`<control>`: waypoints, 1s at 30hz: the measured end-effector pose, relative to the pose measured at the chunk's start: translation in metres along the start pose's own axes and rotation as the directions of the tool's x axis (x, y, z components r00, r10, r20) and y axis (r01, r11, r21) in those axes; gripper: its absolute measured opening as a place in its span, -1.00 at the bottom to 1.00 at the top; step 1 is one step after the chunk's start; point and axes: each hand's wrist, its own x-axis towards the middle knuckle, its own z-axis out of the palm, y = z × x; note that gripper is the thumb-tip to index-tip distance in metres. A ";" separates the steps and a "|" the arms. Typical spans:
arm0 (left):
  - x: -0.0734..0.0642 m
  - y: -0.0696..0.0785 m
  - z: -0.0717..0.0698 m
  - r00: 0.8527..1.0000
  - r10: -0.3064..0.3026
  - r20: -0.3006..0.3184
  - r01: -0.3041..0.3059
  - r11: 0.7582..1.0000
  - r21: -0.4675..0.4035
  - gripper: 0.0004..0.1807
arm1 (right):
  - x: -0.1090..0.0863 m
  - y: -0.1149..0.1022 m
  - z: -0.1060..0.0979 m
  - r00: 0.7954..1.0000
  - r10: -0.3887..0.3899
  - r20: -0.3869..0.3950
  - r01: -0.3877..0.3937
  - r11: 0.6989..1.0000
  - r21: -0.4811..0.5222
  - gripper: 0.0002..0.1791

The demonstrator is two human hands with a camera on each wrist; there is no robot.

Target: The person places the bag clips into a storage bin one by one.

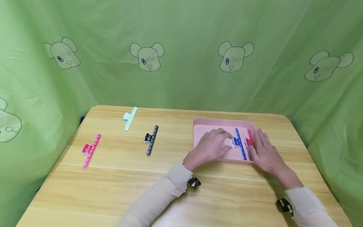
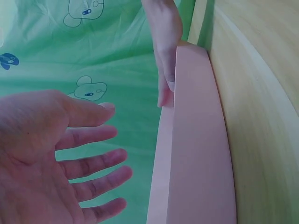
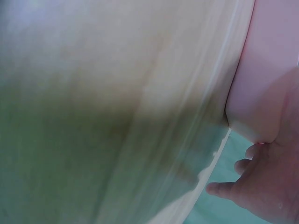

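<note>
In the head view my left hand (image 1: 213, 144) is over the pink tray (image 1: 210, 121), just left of a blue clip (image 1: 240, 145) with a piano-key strip. The left wrist view shows that left hand (image 2: 70, 158) with fingers apart and nothing between them. My right hand (image 1: 266, 153) lies along the tray's right wall with straight fingers, its thumb close to a red clip (image 1: 249, 141). Both clips lie side by side in the tray's right part. From the right wrist, the right hand (image 3: 266, 186) appears at the tray's corner.
Left of the tray, a black clip (image 1: 152, 141), a pale mint clip (image 1: 131, 119) and a pink-red clip (image 1: 91, 151) lie on the wooden table (image 1: 170, 126). A green curtain (image 1: 187, 88) with printed bear heads hangs behind the table and at its sides.
</note>
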 end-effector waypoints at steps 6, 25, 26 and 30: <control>-0.011 -0.006 -0.002 0.999 0.035 0.015 -0.035 0.999 -0.026 -0.59 | -0.002 -0.004 0.000 1.000 0.009 0.005 -0.009 1.000 0.021 -0.20; -0.039 -0.031 -0.022 0.992 0.108 -0.072 -0.117 0.983 -0.144 -0.64 | -0.001 0.000 -0.008 1.000 0.011 0.018 -0.011 1.000 0.009 -0.19; -0.040 -0.034 -0.022 0.991 0.112 -0.076 -0.122 0.981 -0.149 -0.65 | -0.002 0.000 -0.007 1.000 0.010 0.016 -0.010 1.000 0.011 -0.19; -0.045 -0.044 -0.023 0.989 0.115 -0.093 -0.129 0.979 -0.159 -0.67 | -0.003 0.000 -0.007 1.000 0.015 0.025 -0.016 1.000 0.013 -0.19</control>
